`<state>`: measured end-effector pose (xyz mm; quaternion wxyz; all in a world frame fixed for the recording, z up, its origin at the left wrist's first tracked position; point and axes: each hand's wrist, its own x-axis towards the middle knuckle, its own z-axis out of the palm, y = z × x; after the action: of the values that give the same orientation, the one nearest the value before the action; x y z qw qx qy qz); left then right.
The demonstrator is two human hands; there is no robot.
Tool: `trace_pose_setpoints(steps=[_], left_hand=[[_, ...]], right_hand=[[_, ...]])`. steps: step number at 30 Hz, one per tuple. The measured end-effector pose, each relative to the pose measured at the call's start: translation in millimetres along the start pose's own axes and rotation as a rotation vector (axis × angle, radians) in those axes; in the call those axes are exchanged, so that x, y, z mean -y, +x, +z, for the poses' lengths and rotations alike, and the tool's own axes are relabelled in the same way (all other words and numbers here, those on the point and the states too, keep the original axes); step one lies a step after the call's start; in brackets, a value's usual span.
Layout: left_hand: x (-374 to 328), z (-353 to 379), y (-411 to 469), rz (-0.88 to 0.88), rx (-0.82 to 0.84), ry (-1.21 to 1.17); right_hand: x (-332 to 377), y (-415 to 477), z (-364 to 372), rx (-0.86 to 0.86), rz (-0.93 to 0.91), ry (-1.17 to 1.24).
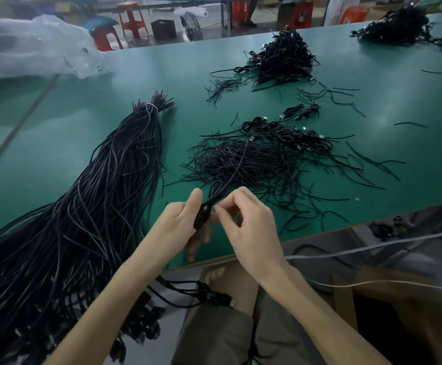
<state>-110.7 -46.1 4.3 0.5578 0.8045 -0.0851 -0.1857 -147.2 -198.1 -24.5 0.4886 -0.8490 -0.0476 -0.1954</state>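
Over the near edge of the green table (82, 143), my left hand (181, 223) grips a coiled black cable (204, 209), with its thumb up along the coil. My right hand (246, 222) pinches the same cable close to the coil with thumb and forefinger. The cable's free end (237, 164) rises away over a loose pile of short black twist ties (243, 164). Beyond the ties lies a row of coiled, tied cables with USB plugs (288, 134). A big bundle of long black cables (88, 206), bound by a white band near its far tip, lies to the left.
Another heap of coiled cables (283, 59) sits further back, and a third heap (396, 27) at the far right. A clear plastic bag (30, 48) lies at the far left. Red stools (131, 19) stand beyond the table. A cardboard box (399, 312) is below right.
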Motion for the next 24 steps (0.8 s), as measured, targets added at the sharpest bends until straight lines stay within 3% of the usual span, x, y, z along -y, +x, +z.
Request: trace_pose_setpoints(steps=[3,7,10,16,19,24], left_hand=[[-2,-15,-5,0.254,-0.063,0.164],[-6,-35,-13,0.446,0.014,0.033],[-11,-36,-12,0.565,0.000,0.219],[-21,-27,-6,0.802,-0.271,0.527],[-30,-20,-5,0.759,-0.314,0.560],[-34,-10,-1,0.381,-0.224,0.281]], right_hand=[[5,7,-9,-0.012,-0.158,-0.179],[12,21,-22,-0.025,-0.307,-0.282],[13,26,-29,-0.024,-0.381,-0.274],[20,27,-30,-0.008,-0.422,-0.056],[19,28,-26,-0.023,-0.337,-0.003],[18,25,-18,-0.073,-0.280,0.063]])
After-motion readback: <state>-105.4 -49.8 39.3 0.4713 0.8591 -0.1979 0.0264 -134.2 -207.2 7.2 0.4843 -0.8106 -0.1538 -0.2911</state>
